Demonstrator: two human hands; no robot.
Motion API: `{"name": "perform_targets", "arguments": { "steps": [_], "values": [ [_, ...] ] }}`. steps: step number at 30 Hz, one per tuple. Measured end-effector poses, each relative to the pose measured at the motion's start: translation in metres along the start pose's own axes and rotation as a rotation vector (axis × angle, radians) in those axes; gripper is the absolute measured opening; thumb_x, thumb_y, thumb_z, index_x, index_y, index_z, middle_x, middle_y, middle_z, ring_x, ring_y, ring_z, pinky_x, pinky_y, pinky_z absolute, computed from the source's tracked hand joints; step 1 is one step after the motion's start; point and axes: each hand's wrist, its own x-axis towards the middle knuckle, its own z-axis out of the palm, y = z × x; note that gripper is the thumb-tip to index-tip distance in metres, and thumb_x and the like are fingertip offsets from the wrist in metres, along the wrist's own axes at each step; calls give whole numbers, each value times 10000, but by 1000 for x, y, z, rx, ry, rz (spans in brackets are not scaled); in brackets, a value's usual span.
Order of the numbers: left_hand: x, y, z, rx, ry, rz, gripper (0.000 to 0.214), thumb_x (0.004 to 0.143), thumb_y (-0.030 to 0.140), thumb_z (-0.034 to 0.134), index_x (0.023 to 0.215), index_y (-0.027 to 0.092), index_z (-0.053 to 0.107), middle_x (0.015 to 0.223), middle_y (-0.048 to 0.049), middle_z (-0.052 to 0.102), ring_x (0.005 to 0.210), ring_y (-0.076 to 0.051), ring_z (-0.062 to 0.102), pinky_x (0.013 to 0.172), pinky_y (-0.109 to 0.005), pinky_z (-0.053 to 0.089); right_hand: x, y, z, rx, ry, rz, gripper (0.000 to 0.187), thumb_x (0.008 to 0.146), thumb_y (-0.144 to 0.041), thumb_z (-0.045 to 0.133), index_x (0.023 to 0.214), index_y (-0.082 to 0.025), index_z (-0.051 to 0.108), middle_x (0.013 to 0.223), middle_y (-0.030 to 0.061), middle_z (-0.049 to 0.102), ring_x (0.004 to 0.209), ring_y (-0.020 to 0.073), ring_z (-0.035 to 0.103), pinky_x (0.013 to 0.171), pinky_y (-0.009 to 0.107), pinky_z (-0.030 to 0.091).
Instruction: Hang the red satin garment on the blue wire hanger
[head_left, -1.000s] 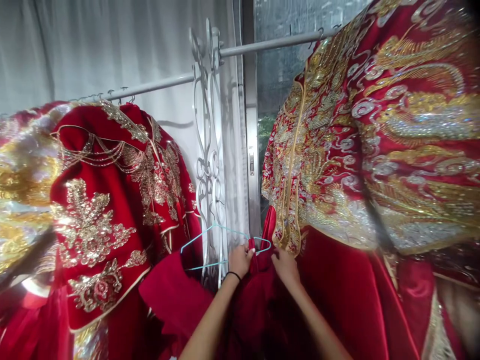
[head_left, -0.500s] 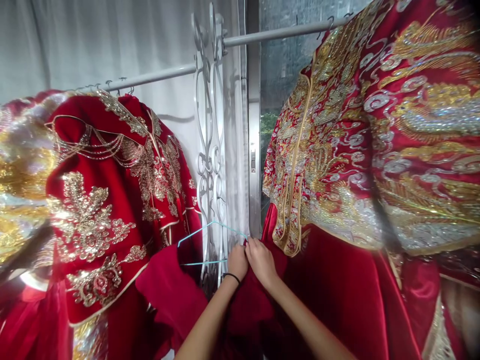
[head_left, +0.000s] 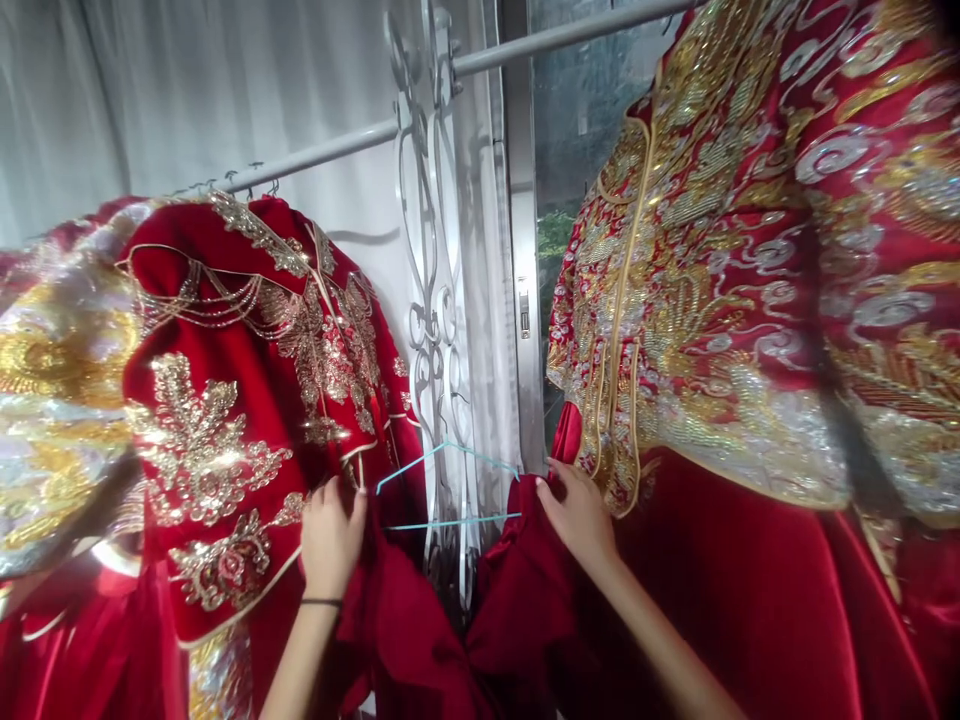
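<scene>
A dark red dress (head_left: 427,650) hangs low in the middle on a thin light-blue wire hanger (head_left: 454,521), one shoulder over each end. Its neckline dips in a V below the hanger's bottom bar. My left hand (head_left: 328,535), with a black band at the wrist, is closed at the dress's left shoulder. At the opposite shoulder, my right hand (head_left: 581,515) pinches the cloth between thumb and fingers beside the hanger's end. The undersides of both grips are partly hidden.
At left, a red jacket with gold beading (head_left: 300,340) hangs from a white rail (head_left: 322,152). A gold-and-silver embroidered red jacket (head_left: 697,300) hangs close at right, above a red velvet skirt (head_left: 735,570). A white scrollwork stand (head_left: 431,300) rises behind the hanger.
My left hand has moved from the hanger's right end to its left end. The dress's right shoulder now sits over the hanger. The view has shifted slightly.
</scene>
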Motion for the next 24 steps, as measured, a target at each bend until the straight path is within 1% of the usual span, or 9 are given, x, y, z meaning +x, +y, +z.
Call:
{"name": "perform_targets", "arguments": {
  "steps": [2, 4, 6, 8, 10, 11, 15, 20, 24],
  "values": [
    [-1, 9, 6, 44, -112, -12, 466, 848, 380, 365, 1148, 61, 524, 1048, -189, 622, 1023, -293, 548, 882, -411, 432, 7, -12, 11, -35, -77, 9, 370, 807, -318, 466, 1077, -101, 596, 1100, 133, 626, 1034, 269, 557, 892, 371, 419],
    [-6, 19, 11, 73, -173, -26, 413, 856, 353, 344, 1103, 96, 553, 1041, -177, 629, 1043, -297, 539, 873, -436, 431, 6, -20, 21, -101, -104, 32, 329, 809, -301, 482, 1047, -107, 600, 1095, 136, 627, 1058, 285, 541, 913, 412, 391],
    [-11, 23, 14, 96, -195, -45, 395, 846, 344, 365, 1113, 113, 542, 1132, -186, 591, 1115, -319, 491, 862, -469, 431, 2, -23, 28, -162, -77, 48, 285, 819, -278, 482, 1032, -121, 590, 1092, 131, 625, 1082, 294, 523, 934, 458, 355],
    [-13, 21, 15, 109, -232, -45, 446, 806, 365, 448, 1166, 107, 499, 1250, -207, 513, 1193, -346, 423, 862, -489, 429, -2, -19, 29, -188, -59, 43, 250, 827, -263, 479, 1017, -137, 583, 1076, 123, 630, 1079, 293, 523, 939, 480, 336],
    [-14, 14, 15, 108, -256, -25, 502, 771, 372, 509, 1189, 98, 472, 1290, -217, 476, 1229, -352, 384, 875, -488, 426, -3, -14, 28, -175, -73, 18, 221, 825, -248, 483, 990, -144, 585, 1048, 115, 638, 1032, 276, 548, 928, 457, 349],
    [-13, 11, 15, 93, -253, -6, 487, 775, 362, 507, 1182, 97, 473, 1270, -211, 496, 1221, -339, 399, 880, -470, 429, -2, -12, 27, -162, -82, 5, 207, 823, -236, 482, 975, -143, 587, 1035, 113, 640, 1004, 264, 559, 916, 432, 363],
    [-11, -1, 17, 5, -218, 82, 338, 839, 268, 398, 1117, 111, 507, 1096, -161, 605, 1083, -256, 534, 865, -362, 452, -1, -8, 25, -122, -109, -52, 192, 832, -192, 437, 944, -138, 583, 989, 110, 636, 942, 234, 571, 837, 335, 412],
    [-9, -6, 16, 54, -244, 170, 309, 836, 187, 378, 1098, 83, 503, 1036, -164, 619, 1009, -242, 577, 851, -335, 459, -3, -6, 22, -182, -133, -93, 219, 844, -170, 391, 974, -141, 564, 980, 116, 626, 923, 232, 570, 782, 320, 421],
    [-6, -8, 13, 71, -305, 226, 342, 839, 118, 331, 1153, 69, 458, 1111, -181, 603, 1064, -239, 561, 845, -329, 459, -2, -5, 16, -230, -188, -127, 250, 845, -138, 364, 1013, -137, 550, 997, 119, 625, 933, 225, 570, 774, 311, 422]
  ]
}}
